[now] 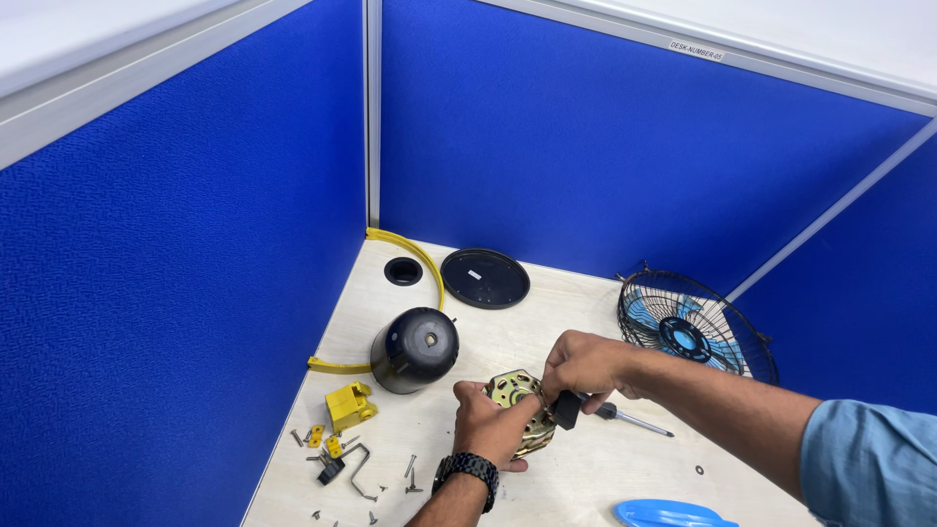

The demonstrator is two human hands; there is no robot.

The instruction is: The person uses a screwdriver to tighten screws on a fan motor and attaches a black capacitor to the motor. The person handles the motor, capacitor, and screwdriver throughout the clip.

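Together we hold the fan motor [517,415] near the front edge of the table [586,293]. Our left hand [488,425] curls shut around its metal casing from below, while our right hand [584,366] closes on the black handle of a screwdriver [595,410] beside it. We judge the motor dense, rigid and somewhat slick, so gripping its ridged rim seems safest. Loose screws [410,478] lie near the left edge.
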